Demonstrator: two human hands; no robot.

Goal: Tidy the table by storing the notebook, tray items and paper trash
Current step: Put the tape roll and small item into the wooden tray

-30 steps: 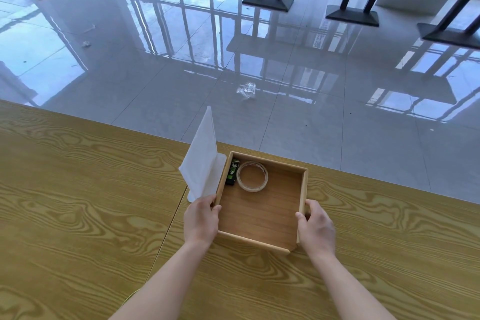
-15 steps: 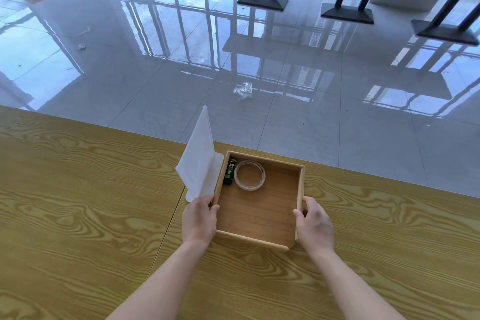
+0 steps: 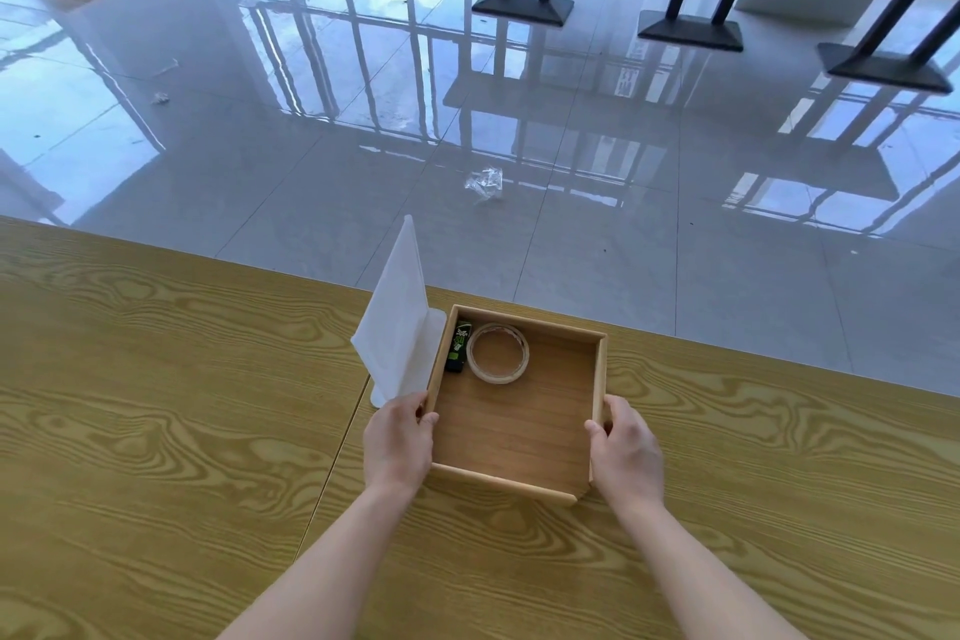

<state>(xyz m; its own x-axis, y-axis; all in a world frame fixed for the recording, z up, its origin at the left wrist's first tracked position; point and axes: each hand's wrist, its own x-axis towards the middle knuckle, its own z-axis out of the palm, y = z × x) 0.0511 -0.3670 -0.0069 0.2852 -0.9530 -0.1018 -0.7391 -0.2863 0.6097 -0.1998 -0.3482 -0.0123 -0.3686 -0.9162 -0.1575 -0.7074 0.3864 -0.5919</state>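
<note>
A square wooden tray (image 3: 519, 437) sits near the far edge of the yellow wood-grain table (image 3: 156, 431). Inside it, at the far left corner, lie a clear tape roll (image 3: 497, 352) and a small black and green lighter (image 3: 457, 347). My left hand (image 3: 397, 442) grips the tray's left wall and also pinches a white sheet of paper (image 3: 397, 322) that stands up beside the tray. My right hand (image 3: 626, 452) grips the tray's right wall. No notebook is in view.
The table's far edge runs just behind the tray, with glossy grey floor beyond. A crumpled clear wrapper (image 3: 485, 183) lies on the floor. Black table bases (image 3: 522, 5) stand further back. A seam (image 3: 332, 463) runs down the tabletop left of the tray.
Both hands keep their grip on the tray and paper. The tray has barely shifted; the view has only drifted slightly.
</note>
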